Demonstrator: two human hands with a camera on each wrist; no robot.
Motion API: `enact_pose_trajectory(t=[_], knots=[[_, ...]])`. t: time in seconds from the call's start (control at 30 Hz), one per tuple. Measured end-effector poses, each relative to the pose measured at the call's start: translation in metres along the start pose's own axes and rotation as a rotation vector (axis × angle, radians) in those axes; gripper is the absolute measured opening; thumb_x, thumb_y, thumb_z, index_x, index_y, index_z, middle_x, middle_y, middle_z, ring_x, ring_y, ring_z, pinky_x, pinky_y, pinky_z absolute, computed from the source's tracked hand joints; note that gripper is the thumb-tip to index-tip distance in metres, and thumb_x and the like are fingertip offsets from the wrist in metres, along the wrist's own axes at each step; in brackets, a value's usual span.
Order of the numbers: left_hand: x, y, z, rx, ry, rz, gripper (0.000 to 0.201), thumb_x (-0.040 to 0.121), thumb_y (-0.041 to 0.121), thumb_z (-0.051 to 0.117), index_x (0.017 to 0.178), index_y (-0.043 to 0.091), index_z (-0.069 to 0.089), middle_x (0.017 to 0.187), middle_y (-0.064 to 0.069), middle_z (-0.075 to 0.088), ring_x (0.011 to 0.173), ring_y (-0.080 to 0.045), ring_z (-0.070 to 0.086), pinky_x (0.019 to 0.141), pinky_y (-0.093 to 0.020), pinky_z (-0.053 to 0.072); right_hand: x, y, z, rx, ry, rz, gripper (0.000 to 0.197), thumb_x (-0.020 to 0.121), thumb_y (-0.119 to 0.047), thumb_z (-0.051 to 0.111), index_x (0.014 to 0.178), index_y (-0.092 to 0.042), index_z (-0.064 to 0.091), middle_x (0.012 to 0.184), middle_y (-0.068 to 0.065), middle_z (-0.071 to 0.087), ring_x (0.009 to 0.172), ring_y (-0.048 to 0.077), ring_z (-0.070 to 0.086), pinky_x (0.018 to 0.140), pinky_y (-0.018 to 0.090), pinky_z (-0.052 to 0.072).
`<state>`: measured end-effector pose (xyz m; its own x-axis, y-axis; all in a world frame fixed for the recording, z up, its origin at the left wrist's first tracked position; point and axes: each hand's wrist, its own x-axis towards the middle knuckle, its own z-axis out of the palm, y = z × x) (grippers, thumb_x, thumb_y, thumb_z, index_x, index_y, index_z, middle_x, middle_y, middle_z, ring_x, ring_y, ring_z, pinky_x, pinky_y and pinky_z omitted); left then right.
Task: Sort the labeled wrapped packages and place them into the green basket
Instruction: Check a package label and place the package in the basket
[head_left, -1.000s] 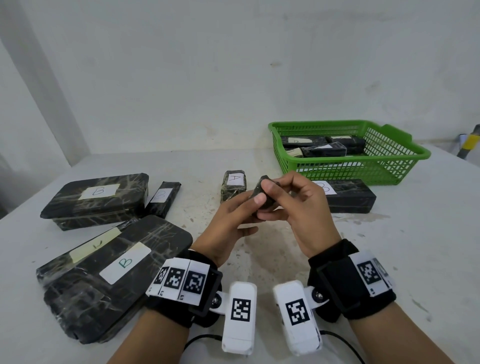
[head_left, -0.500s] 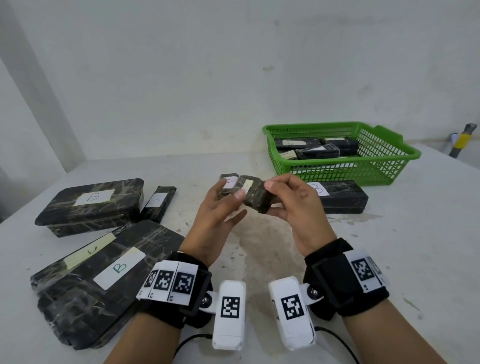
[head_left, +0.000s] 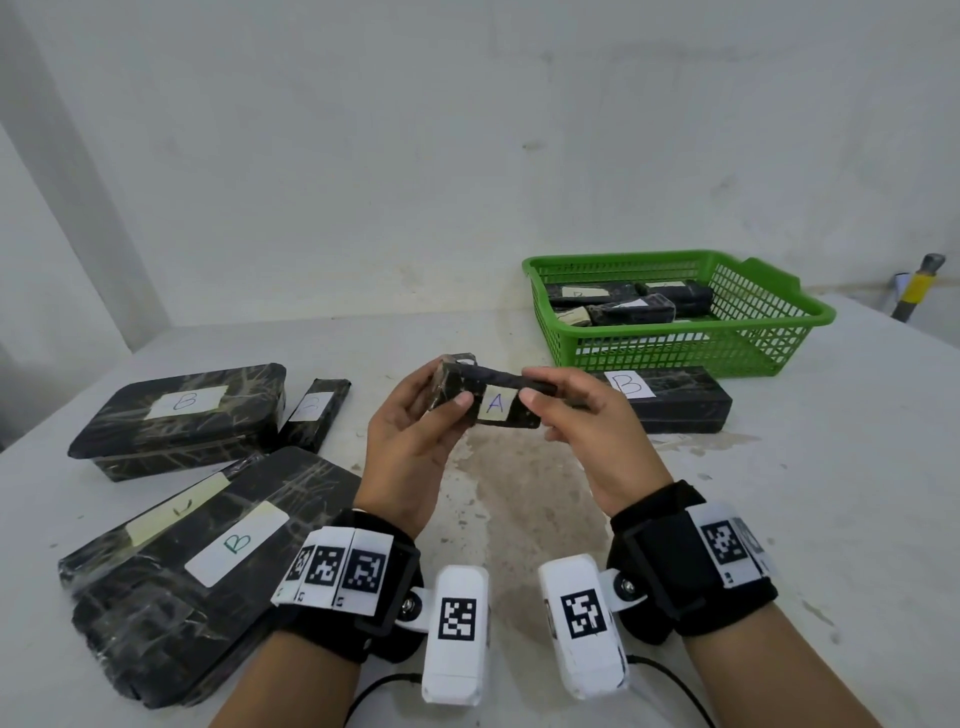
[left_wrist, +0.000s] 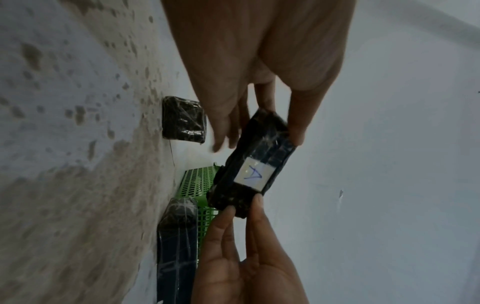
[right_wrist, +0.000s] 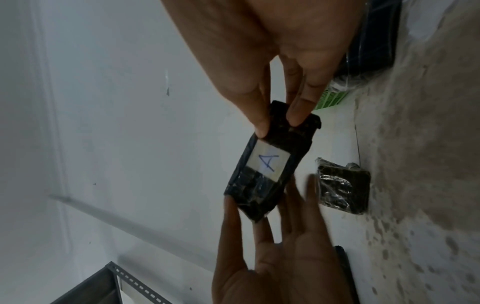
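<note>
A small black wrapped package labelled A (head_left: 493, 402) hangs above the table's middle, label facing me. My left hand (head_left: 449, 395) pinches its left end between thumb and fingers. My right hand (head_left: 540, 389) pinches its right end. The left wrist view shows the package (left_wrist: 254, 164) between my left hand (left_wrist: 259, 135) and the right hand (left_wrist: 244, 207). In the right wrist view the right hand (right_wrist: 279, 123) pinches the package (right_wrist: 267, 166) from above. The green basket (head_left: 769, 332) stands at the back right and holds several wrapped packages (head_left: 623, 306).
A long package labelled B (head_left: 675, 400) lies in front of the basket. Behind my hands lies a small package (head_left: 460, 358). On the left lie two large B packages (head_left: 176, 415) (head_left: 208, 561) and a narrow one (head_left: 314, 410). A yellow-banded handle (head_left: 917, 286) leans at far right.
Both hands have turned the small package so its A label now faces me, and it is stretched lengthwise between them. The hands sit slightly lower and closer.
</note>
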<state>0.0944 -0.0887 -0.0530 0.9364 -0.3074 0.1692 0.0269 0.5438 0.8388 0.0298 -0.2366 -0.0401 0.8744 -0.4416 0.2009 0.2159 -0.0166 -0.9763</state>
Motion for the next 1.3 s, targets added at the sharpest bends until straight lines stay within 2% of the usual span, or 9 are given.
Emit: enact_pose_trajectory(t=[0.07,0.17,0.37,0.5,0.6,0.8,1.0,1.13,1.3], knots=[[0.000,0.001,-0.001,0.014,-0.054,-0.041,0.049,0.082,0.011,0.070,0.129,0.005,0.057,0.124,-0.017,0.064,0.110,-0.027,0.061,0.099,-0.042,0.050,0.002,0.003,-0.001,0.035,0.030,0.005,0.017,0.089,-0.005,0.067,0.099,-0.018,0.073,0.103,0.008,0.068,0.081,0.005,0.064,0.066,0.015,0.050],[0.000,0.002,-0.001,0.074,-0.143,-0.166,0.044,0.087,0.040,0.063,0.128,0.027,0.061,0.118,-0.004,0.068,0.107,-0.023,0.064,0.098,-0.045,0.047,0.006,0.006,-0.004,0.099,0.116,0.015,0.018,0.089,-0.002,0.066,0.094,-0.018,0.073,0.115,0.022,0.066,0.095,0.020,0.065,0.069,0.015,0.052],[-0.001,-0.001,-0.001,0.032,-0.126,-0.064,0.041,0.079,0.015,0.061,0.120,0.015,0.065,0.104,-0.011,0.073,0.086,-0.025,0.073,0.074,-0.030,0.060,0.006,0.008,-0.004,0.126,0.146,0.001,0.020,0.089,0.001,0.065,0.100,-0.014,0.073,0.116,0.021,0.066,0.097,0.021,0.065,0.067,0.015,0.052],[0.000,-0.002,-0.001,0.033,-0.092,-0.016,0.045,0.071,0.006,0.067,0.116,0.008,0.066,0.110,-0.014,0.072,0.098,-0.025,0.071,0.082,-0.031,0.060,0.003,-0.002,-0.003,0.211,0.146,-0.003,0.016,0.087,-0.012,0.071,0.102,-0.014,0.074,0.103,0.011,0.063,0.078,0.011,0.062,0.065,0.017,0.052],[0.001,-0.004,0.000,0.062,-0.102,-0.017,0.052,0.066,0.004,0.070,0.118,0.006,0.065,0.107,-0.011,0.074,0.096,-0.018,0.071,0.080,-0.026,0.059,-0.002,-0.005,0.002,0.174,-0.027,0.009,0.033,0.076,-0.024,0.076,0.107,-0.014,0.074,0.112,0.007,0.067,0.077,0.013,0.068,0.066,0.022,0.055],[0.001,-0.007,-0.003,0.104,-0.119,-0.019,0.029,0.080,-0.001,0.066,0.108,0.004,0.070,0.097,-0.008,0.077,0.092,-0.017,0.073,0.077,-0.023,0.058,-0.003,0.003,0.006,0.083,-0.037,-0.060,0.014,0.080,-0.001,0.074,0.093,-0.006,0.073,0.100,0.008,0.062,0.081,0.011,0.072,0.078,0.026,0.059],[0.001,-0.008,-0.003,0.110,-0.109,-0.016,0.026,0.087,-0.008,0.059,0.110,-0.002,0.068,0.092,-0.007,0.077,0.087,-0.015,0.073,0.075,-0.022,0.059,-0.003,-0.001,0.004,0.129,-0.076,-0.005,0.027,0.073,-0.026,0.076,0.085,-0.002,0.075,0.100,0.009,0.064,0.088,0.016,0.073,0.079,0.028,0.059],[-0.001,-0.007,-0.003,0.081,-0.132,-0.041,0.038,0.080,0.008,0.064,0.116,-0.006,0.066,0.106,-0.015,0.074,0.095,-0.017,0.072,0.078,-0.023,0.058,-0.002,0.001,0.004,0.095,-0.010,-0.044,0.012,0.085,-0.010,0.071,0.083,0.002,0.073,0.097,0.015,0.060,0.080,0.012,0.071,0.072,0.024,0.058],[0.001,-0.010,-0.006,0.122,-0.091,-0.052,0.029,0.090,-0.002,0.058,0.117,-0.009,0.065,0.108,-0.022,0.071,0.088,-0.017,0.073,0.073,-0.023,0.059,0.000,0.006,0.006,0.060,-0.037,-0.028,0.014,0.086,-0.009,0.071,0.083,0.004,0.072,0.097,0.013,0.060,0.078,0.011,0.070,0.072,0.023,0.058]])
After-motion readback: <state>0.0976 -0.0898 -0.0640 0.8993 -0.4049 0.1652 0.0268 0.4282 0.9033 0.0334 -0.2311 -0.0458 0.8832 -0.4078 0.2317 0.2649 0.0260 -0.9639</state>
